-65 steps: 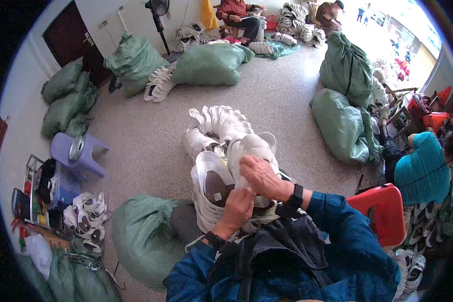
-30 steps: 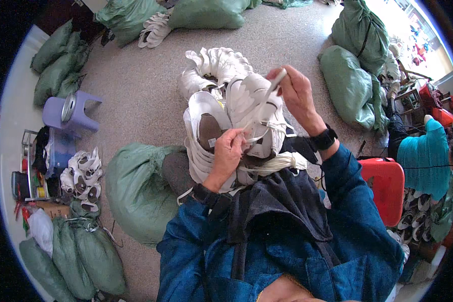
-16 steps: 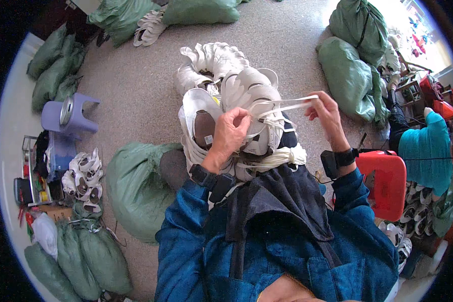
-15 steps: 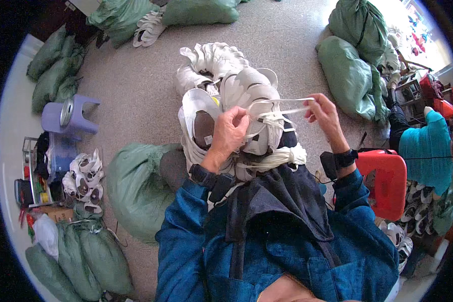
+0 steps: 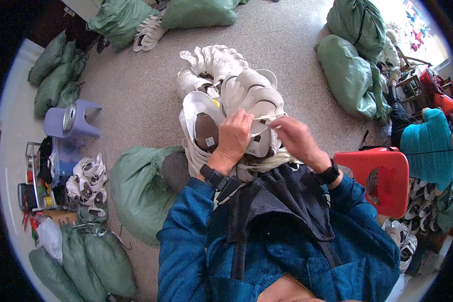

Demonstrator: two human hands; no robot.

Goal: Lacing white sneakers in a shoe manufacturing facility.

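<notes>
A white shoe upper (image 5: 259, 147) lies in my lap, at the near end of a row of nested white uppers (image 5: 219, 58). My left hand (image 5: 234, 135) is closed on a white shoelace (image 5: 267, 117) at the upper's eyelet edge. On the other side my right hand (image 5: 299, 143), a little blurred, pinches the lace with its fingertips close to the upper. Another white upper with a brown lining (image 5: 205, 131) sits left of my left hand. Below the hands, a bundle of cream laces (image 5: 274, 161) rests on my dark apron (image 5: 282, 196), partly covered by the right hand.
A green sack (image 5: 141, 194) stands at my left, and a red plastic stool (image 5: 387, 183) at my right. More green sacks (image 5: 347, 75) are round the floor. A purple stool (image 5: 73, 118) and a pile of uppers (image 5: 88, 183) are farther left. Another person's teal sleeve (image 5: 428, 146) shows at right.
My right hand has come left and down from the stretched lace to the upper. The lace loop has been drawn in. My left hand has stayed at the upper's edge.
</notes>
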